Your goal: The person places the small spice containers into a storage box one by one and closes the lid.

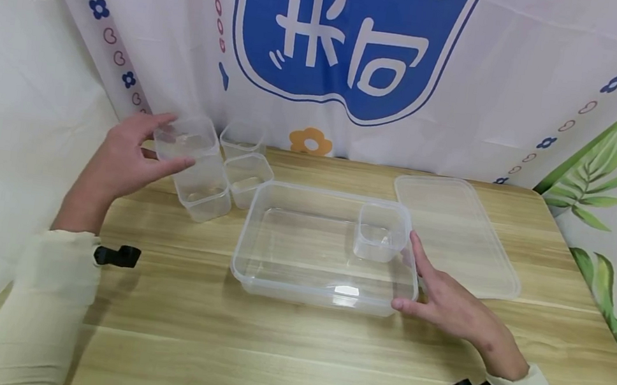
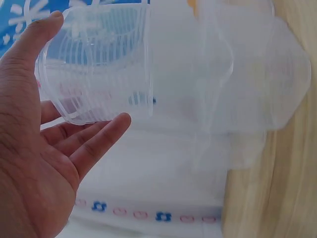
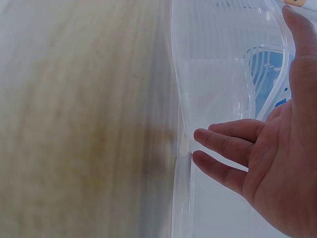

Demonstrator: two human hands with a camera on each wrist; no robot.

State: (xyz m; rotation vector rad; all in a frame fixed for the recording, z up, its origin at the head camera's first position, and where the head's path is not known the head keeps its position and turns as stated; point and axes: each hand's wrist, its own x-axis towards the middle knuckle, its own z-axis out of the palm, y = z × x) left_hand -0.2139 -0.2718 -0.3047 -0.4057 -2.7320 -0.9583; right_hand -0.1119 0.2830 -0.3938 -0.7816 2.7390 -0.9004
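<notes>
My left hand (image 1: 124, 160) holds a small clear plastic container (image 1: 188, 136) between thumb and fingers. In the left wrist view that container (image 2: 101, 64) is raised above other small containers (image 2: 252, 69). Beneath and beside it in the head view stand more small containers, one at the front (image 1: 209, 199) and one to the right (image 1: 249, 175). My right hand (image 1: 453, 306) touches the right end of a large clear plastic box (image 1: 296, 290), its fingers fairly straight along the wall. Inside the box, at the right end, sits one small container (image 1: 377, 246).
A flat clear lid (image 1: 470, 244) lies on the wooden table (image 1: 265, 354) behind and right of the box. A printed cloth (image 1: 188, 43) hangs along the table's back edge, and a white sheet (image 1: 17, 118) hangs at the left.
</notes>
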